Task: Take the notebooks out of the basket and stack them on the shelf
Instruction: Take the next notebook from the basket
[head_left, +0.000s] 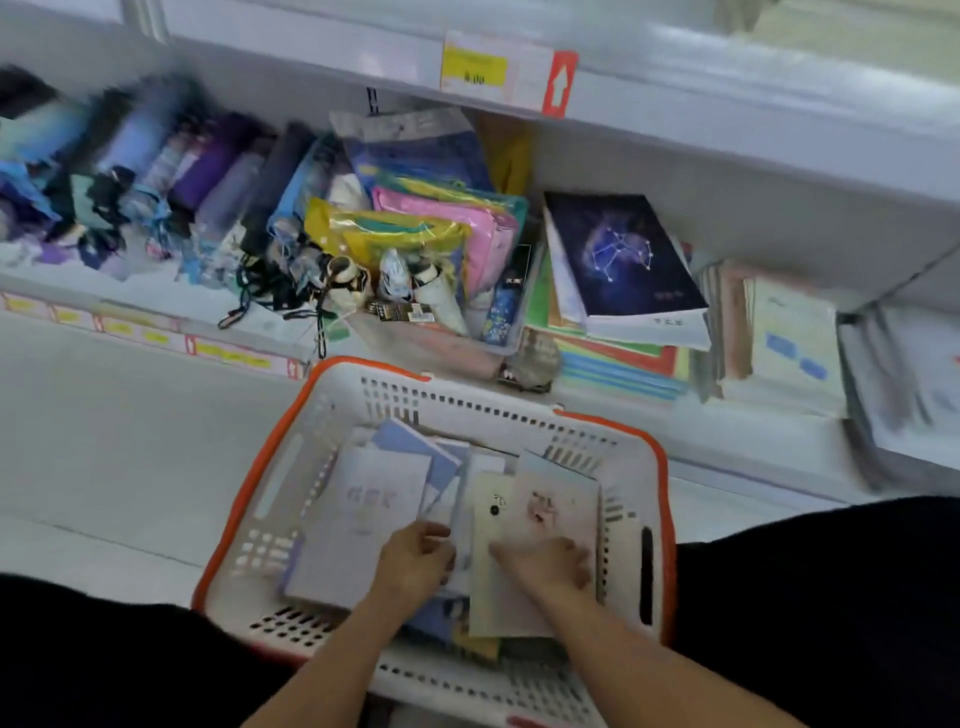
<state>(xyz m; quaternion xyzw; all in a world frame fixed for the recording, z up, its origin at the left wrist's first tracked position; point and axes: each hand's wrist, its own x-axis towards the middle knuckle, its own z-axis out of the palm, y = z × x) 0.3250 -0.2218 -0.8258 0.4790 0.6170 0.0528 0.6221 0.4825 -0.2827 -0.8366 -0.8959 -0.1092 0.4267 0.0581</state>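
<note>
Both hands are reaching down into the white basket (631, 467) with the orange rim, sitting in the lower middle of the frame, where the notebooks (363, 514) are lying loose and overlapping. The left hand (415, 558) is curling its fingers at the edge of a pale lilac notebook, apparently pinching into the pile, though blur is hiding exactly what it is gripping. The right hand (545, 566) is lying fairly flat, fingers spread, pressing on a cream notebook (493, 587) beside a pink-printed one. To do this well, the person is probably better off squaring several covers into one bundle before lifting, sliding fingers fully beneath so nothing is slipping out. The landing spot is looking like the shelf (727, 436) at centre right, where a dark starry notebook (623, 249) is already topping a leaning stack, so straightening that first may be helping
</note>
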